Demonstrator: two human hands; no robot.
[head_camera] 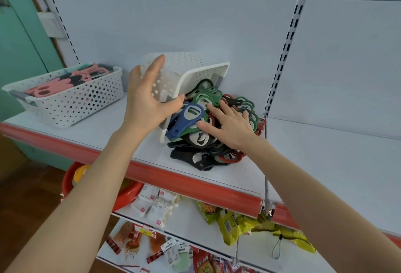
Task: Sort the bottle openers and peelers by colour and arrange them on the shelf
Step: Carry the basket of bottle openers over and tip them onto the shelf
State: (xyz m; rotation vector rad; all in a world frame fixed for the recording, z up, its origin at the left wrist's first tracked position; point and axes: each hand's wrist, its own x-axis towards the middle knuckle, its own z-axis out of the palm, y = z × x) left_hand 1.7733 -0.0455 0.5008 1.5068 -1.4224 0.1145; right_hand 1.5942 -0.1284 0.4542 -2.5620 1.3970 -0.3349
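Note:
A white perforated basket is tipped on its side on the shelf, its mouth facing right. My left hand grips its base and lower rim. Green, red, black and blue bottle openers lie spilled in a pile from the mouth. A blue opener lies on top at the left. My right hand rests flat on the pile with fingers spread, touching green openers.
A second white basket with pink and dark utensils stands at the shelf's left end. A divider wire runs right of the pile. The lower shelf carries snack packets and a red bowl.

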